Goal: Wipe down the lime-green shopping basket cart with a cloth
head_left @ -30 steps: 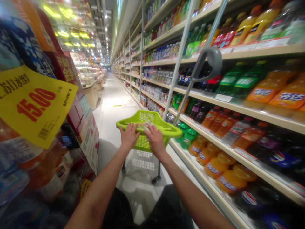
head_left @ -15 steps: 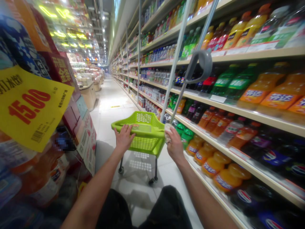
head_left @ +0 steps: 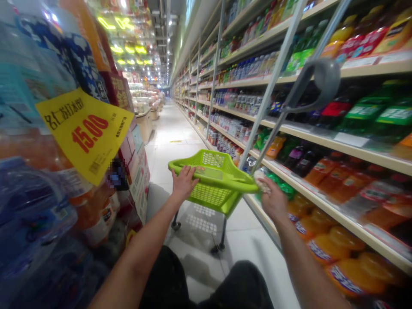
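Observation:
A lime-green shopping cart point(head_left: 222, 182) with perforated basket walls stands ahead of me on black wheels. My left hand point(head_left: 184, 182) rests on its near handle bar, fingers curled over the top. At the bar's right end my right hand point(head_left: 273, 198) is closed around a crumpled pale cloth point(head_left: 262, 181), which touches the cart. Rising from beside the cloth is a thin grey pole point(head_left: 273, 131) with a looped grey grip point(head_left: 325, 81). Whether my right hand also holds this pole, I cannot tell.
Shelves point(head_left: 357, 139) of soft drink bottles line the right side. Stacked bottles point(head_left: 28, 223), cartons point(head_left: 138, 167) and a yellow price sign point(head_left: 88, 133) crowd the left. A tiled aisle floor point(head_left: 170, 135) runs ahead. My knees point(head_left: 240, 283) show below.
The view has turned left, so the cart, hands and shelves appear farther right. My right hand and the cloth have shifted to the outer right end of the handle bar.

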Demonstrator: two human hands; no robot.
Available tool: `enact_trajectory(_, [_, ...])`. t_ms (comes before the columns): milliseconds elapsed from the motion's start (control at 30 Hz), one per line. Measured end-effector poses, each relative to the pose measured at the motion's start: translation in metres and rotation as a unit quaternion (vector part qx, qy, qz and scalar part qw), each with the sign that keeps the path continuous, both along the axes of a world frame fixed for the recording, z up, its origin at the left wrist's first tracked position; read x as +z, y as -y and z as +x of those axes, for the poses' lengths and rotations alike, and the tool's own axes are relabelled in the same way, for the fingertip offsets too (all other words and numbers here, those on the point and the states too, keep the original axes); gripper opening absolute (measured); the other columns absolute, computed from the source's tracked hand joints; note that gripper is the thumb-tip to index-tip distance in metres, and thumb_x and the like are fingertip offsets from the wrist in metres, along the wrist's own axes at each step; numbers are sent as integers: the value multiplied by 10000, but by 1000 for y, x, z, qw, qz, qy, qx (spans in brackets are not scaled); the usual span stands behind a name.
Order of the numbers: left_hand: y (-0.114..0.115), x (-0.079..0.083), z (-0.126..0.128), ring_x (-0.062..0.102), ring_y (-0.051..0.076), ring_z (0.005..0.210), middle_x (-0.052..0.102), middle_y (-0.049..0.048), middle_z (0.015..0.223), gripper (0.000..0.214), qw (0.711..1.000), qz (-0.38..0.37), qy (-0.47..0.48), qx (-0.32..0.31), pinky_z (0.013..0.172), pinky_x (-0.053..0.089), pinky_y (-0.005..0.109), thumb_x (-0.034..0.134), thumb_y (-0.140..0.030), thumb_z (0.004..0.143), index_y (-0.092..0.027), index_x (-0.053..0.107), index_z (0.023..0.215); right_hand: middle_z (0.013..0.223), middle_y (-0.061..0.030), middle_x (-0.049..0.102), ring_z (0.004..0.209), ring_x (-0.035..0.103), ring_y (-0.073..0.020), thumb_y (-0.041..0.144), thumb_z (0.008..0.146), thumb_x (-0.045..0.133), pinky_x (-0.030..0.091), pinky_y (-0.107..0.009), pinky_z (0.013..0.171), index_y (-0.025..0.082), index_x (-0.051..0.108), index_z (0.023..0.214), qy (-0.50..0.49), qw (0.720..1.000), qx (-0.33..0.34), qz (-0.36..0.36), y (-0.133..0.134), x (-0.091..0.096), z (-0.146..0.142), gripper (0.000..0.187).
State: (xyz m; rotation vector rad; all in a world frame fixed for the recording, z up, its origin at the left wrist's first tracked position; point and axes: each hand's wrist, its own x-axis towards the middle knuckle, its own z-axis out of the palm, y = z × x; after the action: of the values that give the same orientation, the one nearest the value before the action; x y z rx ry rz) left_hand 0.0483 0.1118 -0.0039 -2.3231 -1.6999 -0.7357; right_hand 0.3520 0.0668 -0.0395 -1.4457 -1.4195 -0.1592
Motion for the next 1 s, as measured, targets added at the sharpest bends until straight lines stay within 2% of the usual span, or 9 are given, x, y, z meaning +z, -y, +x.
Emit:
enact_trajectory(167, [3,1,0,335,217,1301,455,58,1365,418,1000,1,6,-1,1069,126,583,376,-387,892,-260,432,1286,1152,-79,617,1077,566,-225,158,694,439,434,-411,958,183,635,1007,-1,1000,5,15,8,5,-17,370])
enact_trajectory(333, [4,1,1,338,227,1299,458,61,1362,429,1000,5,2,0,1061,140,590,396,-403,883,-269,426,1290,1210,-56,581,1143,518,-203,116,694,433,409,-399,986,213,602,1054,67,995,54,59,16,7,-50,409])
enact_trajectory(433, [4,1,3,334,223,1301,456,58,1363,431,1000,2,0,5,1063,138,587,395,-408,884,-267,422,1290,1245,-50,553,1186,477,-207,93,685,414,394,-418,993,219,594,1051,104,990,72,65,14,4,-54,428])
enact_trajectory(600, [4,0,8,332,219,1301,455,58,1364,432,1000,2,1,3,1064,128,592,386,-410,887,-259,420,1291,1238,-83,549,1177,480,-234,79,661,408,379,-433,999,188,595,1046,70,994,-24,80,10,0,-34,442])
enact_trajectory(667, [6,-1,11,328,221,1303,455,61,1363,438,1000,3,3,6,1066,128,588,391,-408,884,-256,418,1294,1245,-85,541,1185,472,-241,76,653,413,371,-440,1005,180,590,1057,61,994,-41,78,10,-1,-33,453])
enact_trajectory(900, [9,0,16,334,224,1298,462,68,1356,440,1000,3,10,9,1068,123,587,398,-397,882,-248,421,1295,1282,-79,512,1252,398,-235,52,680,395,334,-468,1021,210,558,1108,106,990,47,76,8,-4,-77,484])
enact_trajectory(1000, [10,1,15,349,225,1288,473,68,1347,435,1000,7,8,8,1065,126,592,400,-398,882,-245,428,1287,1287,-89,508,1251,399,-242,47,680,391,330,-475,1012,203,559,1104,120,988,55,79,6,-3,-77,482])
